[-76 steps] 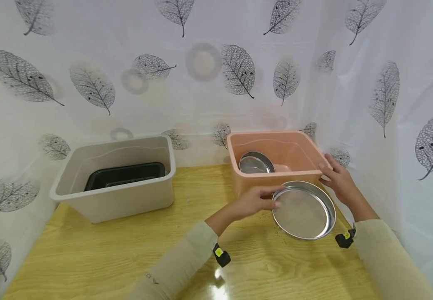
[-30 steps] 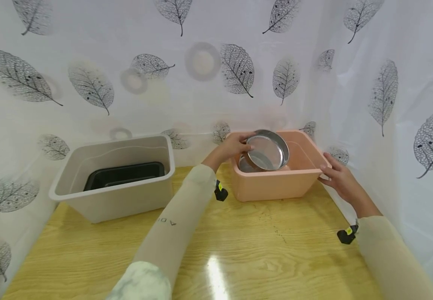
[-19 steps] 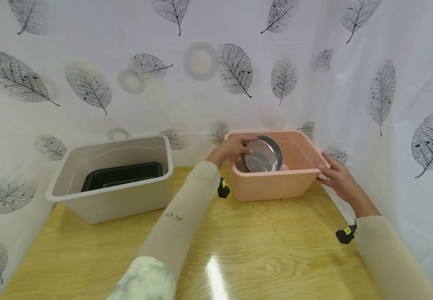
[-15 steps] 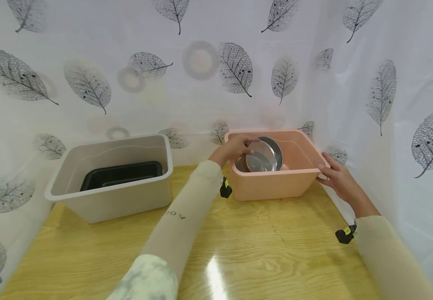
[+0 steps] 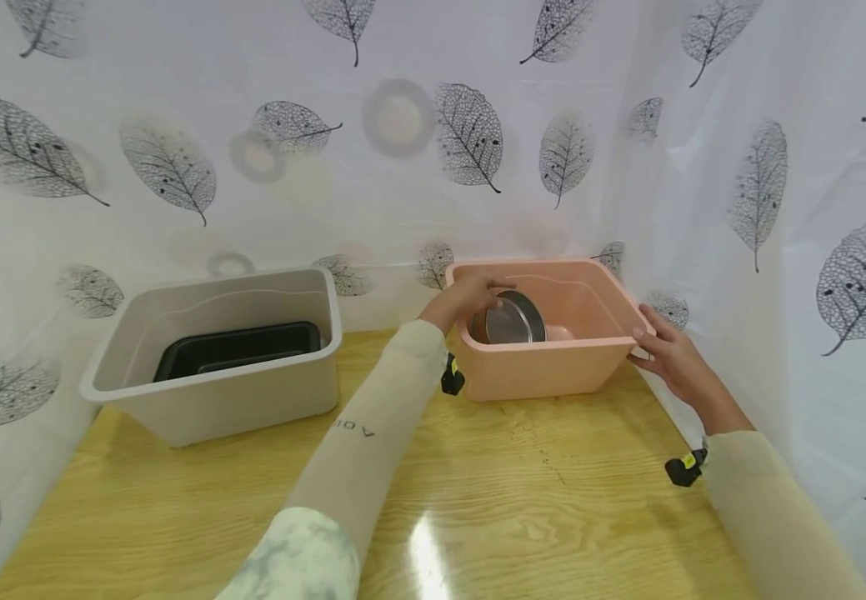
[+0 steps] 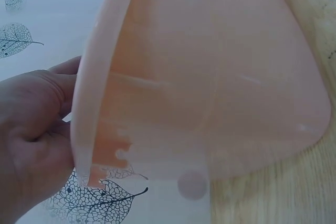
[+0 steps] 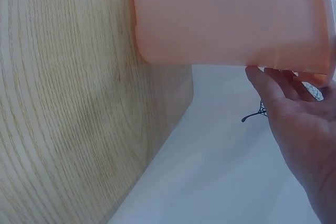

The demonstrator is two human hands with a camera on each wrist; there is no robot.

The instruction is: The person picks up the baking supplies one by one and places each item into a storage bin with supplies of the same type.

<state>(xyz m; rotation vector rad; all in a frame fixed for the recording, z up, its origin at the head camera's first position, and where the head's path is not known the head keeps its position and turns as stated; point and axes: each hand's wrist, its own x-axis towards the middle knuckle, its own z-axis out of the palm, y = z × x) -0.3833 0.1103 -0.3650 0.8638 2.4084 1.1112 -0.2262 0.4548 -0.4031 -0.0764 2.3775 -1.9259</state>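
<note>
The peach plastic tub (image 5: 541, 373) stands at the back right, with shallow round metal sieves (image 5: 517, 321) lying together at its left end. Over that end reaches my left hand (image 5: 470, 298), fingers extended near the sieves' rims. In the left wrist view the left hand (image 6: 31, 124) is at the tub's end rim, its fingertips hidden behind the wall. My right hand (image 5: 674, 360) grips the tub's right rim at the front corner. From the right wrist view, fingers of the right hand (image 7: 302, 124) lie against the outside, under the rim.
A grey plastic tub (image 5: 226, 400) stands at the left with a black tray (image 5: 241, 350) inside. Both tubs are on a wooden table (image 5: 493, 483). A leaf-print curtain (image 5: 402, 200) hangs close behind and along the right side.
My left hand carried a sieve from in front of the peach tub into it and let go; the sieve dropped lower beside the other. My right hand stays on the rim.
</note>
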